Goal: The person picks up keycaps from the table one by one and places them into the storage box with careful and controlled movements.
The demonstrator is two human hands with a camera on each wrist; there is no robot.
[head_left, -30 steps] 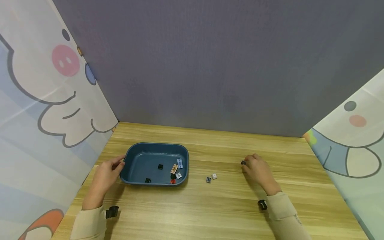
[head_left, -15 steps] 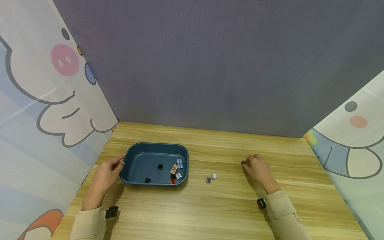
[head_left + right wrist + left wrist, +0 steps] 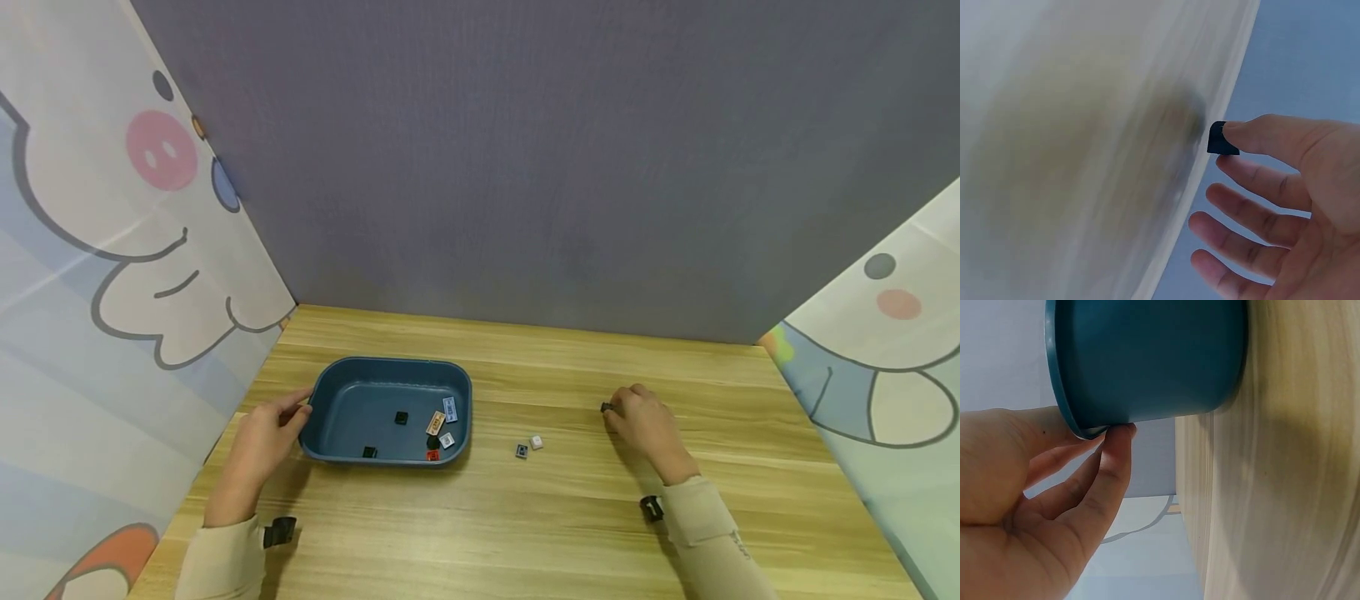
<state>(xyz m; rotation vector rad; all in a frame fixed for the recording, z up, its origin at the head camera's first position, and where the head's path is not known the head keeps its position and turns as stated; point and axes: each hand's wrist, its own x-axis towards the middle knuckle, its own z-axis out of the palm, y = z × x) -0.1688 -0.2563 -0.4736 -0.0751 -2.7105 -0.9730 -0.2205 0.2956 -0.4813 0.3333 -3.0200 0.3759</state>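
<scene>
A dark keycap (image 3: 1219, 142) is pinched between the thumb and index finger of my right hand (image 3: 643, 427), over the right part of the table. In the right wrist view the other fingers are spread and bent, holding nothing. My left hand (image 3: 262, 440) grips the left rim of a blue plastic bin (image 3: 375, 361); in the left wrist view the thumb and fingers pinch the bin's lip (image 3: 1054, 369). Inside the bin lie several keycaps, among them a red one (image 3: 432, 456), an orange one (image 3: 435, 423) and a light-blue one (image 3: 450, 408).
A white keycap (image 3: 536, 442) and a grey-blue keycap (image 3: 521, 451) lie on the wooden table (image 3: 480, 533) between the bin and my right hand. A grey panel (image 3: 525, 167) stands along the back edge, and cartoon-printed sheets (image 3: 82, 375) flank both sides.
My right hand and wrist have shifted very slightly left, with the dark keycap still pinched. The left hand and bin have stayed in place.
</scene>
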